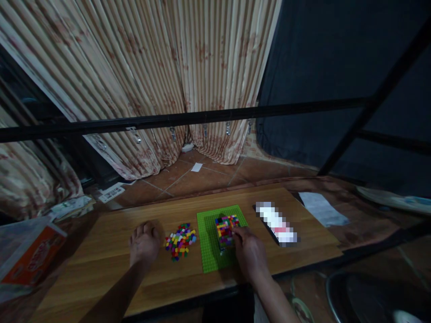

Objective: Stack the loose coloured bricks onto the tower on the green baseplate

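Observation:
A green studded baseplate [208, 251] lies on the wooden table. On it stands a small block-shaped build [224, 229] of many-coloured toy bricks. My right hand [251, 253] is at the right side of this build, thumb and fingertips pinched together against it; what sits between them is too small to make out. Left of the baseplate, loose coloured bricks [181, 242] are spread in a pile. My left hand [144, 244] rests on the tabletop just left of that pile, palm down, fingers loosely spread and holding nothing.
A phone-like slab with a blurred screen [276, 224] lies right of the baseplate on the table [111, 251]. A clear box with an orange label [30, 255] stands at the far left. Beyond the table run a black metal bar [202, 117] and striped curtains [141, 58].

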Demonstrator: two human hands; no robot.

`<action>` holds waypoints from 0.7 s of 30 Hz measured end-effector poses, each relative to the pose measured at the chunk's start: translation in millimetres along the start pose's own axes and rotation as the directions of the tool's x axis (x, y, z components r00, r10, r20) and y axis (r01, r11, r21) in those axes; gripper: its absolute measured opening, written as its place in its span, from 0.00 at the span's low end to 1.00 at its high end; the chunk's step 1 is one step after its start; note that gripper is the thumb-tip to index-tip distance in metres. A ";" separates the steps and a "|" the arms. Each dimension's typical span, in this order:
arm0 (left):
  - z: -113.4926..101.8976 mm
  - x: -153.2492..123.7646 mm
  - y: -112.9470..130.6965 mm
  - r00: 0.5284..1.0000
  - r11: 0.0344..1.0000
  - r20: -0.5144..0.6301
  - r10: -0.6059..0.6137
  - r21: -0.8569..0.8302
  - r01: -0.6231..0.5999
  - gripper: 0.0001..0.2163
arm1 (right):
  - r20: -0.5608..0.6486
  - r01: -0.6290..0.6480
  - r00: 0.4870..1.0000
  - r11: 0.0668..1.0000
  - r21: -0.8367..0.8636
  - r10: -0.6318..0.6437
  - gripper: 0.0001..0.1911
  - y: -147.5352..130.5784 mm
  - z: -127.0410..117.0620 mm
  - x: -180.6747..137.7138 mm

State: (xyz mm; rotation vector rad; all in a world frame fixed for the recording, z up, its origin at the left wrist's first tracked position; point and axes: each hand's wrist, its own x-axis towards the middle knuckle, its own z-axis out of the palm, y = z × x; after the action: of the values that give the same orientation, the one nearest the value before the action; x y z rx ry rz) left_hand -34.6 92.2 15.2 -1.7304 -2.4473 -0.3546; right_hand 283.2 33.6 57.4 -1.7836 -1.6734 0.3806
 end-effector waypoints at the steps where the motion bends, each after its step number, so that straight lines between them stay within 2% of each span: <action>1: -1.0 -0.1 0.5 1.000 1.000 0.003 -0.002 -0.001 0.002 0.21 | 0.003 0.002 1.000 1.000 -0.004 -0.002 0.15 0.3 0.1 1.4; 9: -3.4 -1.3 3.1 1.000 1.000 0.011 -0.014 0.006 0.014 0.21 | -0.050 -0.017 0.999 0.997 0.076 0.021 0.15 4.5 5.3 7.9; 21: 0.7 -1.6 1.0 1.000 1.000 -0.005 -0.003 0.006 0.003 0.21 | -0.116 -0.110 0.982 0.956 0.272 0.146 0.16 10.2 12.6 10.7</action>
State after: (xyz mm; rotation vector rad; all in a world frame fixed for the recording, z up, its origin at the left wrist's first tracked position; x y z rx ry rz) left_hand -33.1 91.3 14.3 -1.7215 -2.4452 -0.3509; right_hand 285.0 47.5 43.9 -1.6824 -1.3486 0.5040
